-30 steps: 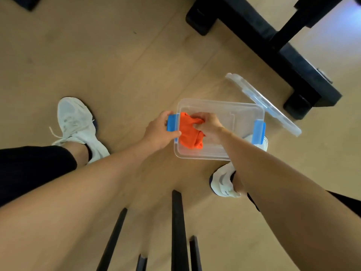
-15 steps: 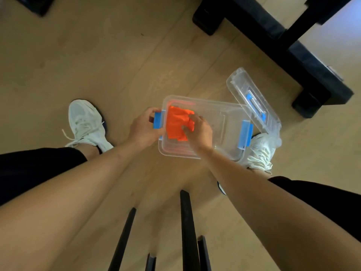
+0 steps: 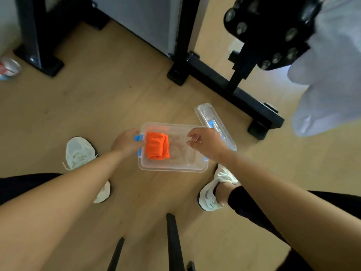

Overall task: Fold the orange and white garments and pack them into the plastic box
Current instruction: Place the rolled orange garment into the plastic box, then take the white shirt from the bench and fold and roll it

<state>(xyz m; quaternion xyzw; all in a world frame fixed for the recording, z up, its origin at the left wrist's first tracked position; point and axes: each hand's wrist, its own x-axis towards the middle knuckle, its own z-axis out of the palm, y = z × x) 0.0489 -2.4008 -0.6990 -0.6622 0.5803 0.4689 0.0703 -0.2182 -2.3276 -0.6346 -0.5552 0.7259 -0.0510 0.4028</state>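
1. The left hand (image 3: 127, 142) grips the plastic box (image 3: 173, 166) at its blue latch (image 3: 139, 137); the right hand (image 3: 208, 143) hangs over the box's far end, fingers loosely curled, grasping nothing.
2. The orange garment (image 3: 157, 146) lies folded inside the box, against the left-hand end.
3. The white garment (image 3: 330, 71) seems to hang at upper right, well apart from the box.
4. Judged step: fetch it, fold it about as compact as the orange one, and lay it in the bare half beside it.
5. The lid (image 3: 214, 124) leans just beside the box.
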